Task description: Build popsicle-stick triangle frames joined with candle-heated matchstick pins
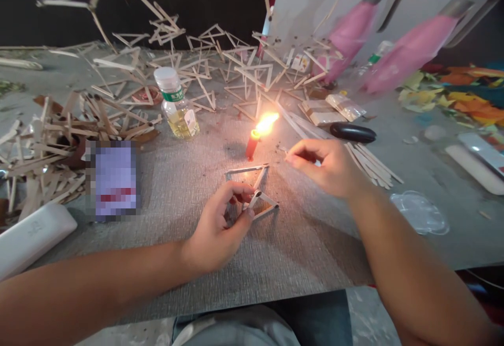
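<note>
Your left hand (218, 225) holds a zigzag figure of flat, pale wooden sticks (268, 199), thumb and fingers closed at one of its dark joints. The figure is at the middle of the grey, woven-look table (307, 262), between the near edge and the short red candle (251, 146); its far stick reaches close to the candle's foot. The candle is lit, its flame (268, 124) leaning towards the table's right side.

Your right hand (334, 170) is just right of the candle, thumb and forefinger pinched together; you can't tell from here whether anything small sits between them. I'd judge this as steadying a joint beside the fire, where any move calls for a still left hand and the right fingertips kept out of that slanting flame.

Beyond your right wrist lie loose pale sticks (372, 165) and a glossy black oval case (353, 132). Left of the candle stands a clear, white-capped bottle of yellow liquid (179, 109); angular stick frames (114, 65) crowd towards the far edge.
</note>
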Available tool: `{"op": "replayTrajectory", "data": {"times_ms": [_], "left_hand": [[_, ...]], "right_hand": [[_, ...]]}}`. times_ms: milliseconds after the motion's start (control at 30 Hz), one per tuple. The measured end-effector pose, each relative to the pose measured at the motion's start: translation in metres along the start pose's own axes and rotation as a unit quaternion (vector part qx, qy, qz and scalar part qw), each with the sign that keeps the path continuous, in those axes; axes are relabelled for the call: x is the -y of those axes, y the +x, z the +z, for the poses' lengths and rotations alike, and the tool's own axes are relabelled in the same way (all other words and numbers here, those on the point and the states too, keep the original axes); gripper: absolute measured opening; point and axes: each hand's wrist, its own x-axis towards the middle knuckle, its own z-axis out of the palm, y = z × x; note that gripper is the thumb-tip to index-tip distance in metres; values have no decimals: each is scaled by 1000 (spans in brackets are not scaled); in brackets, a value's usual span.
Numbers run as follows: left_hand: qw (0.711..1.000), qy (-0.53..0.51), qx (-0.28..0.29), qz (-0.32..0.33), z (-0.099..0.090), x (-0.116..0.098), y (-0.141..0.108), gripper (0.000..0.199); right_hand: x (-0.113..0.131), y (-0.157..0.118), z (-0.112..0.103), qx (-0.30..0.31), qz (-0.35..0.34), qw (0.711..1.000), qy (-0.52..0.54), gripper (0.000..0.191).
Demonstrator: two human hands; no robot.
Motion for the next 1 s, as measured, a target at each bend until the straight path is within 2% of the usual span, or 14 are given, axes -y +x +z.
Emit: {"op": "replayTrajectory", "data": {"times_ms": [100,200,400,567,667,867,1000], "left_hand": [[1000,-2,4,15,0,-1,0,23],[1000,-12,13,21,-1,-2,0,21],[999,-33,18,14,0,-3,1,23],[999,-30,16,18,0,-3,1,24],[999,-28,16,21,0,-4,1,25],[999,-33,16,12,0,-5,1,24],[1000,-22,14,5,0,-6,1,23]], "right_hand": [[17,-8,5,114,-5,988,104,18],[22,-12,16,163,11,970,178,15],[22,-14,39,110,84,925,354,22],[29,-17,48,82,94,910,394,17],[32,-19,49,81,86,915,386,16],[35,-22,48,56,56,951,298,21],[38,-24,48,51,33,964,258,24]]}}
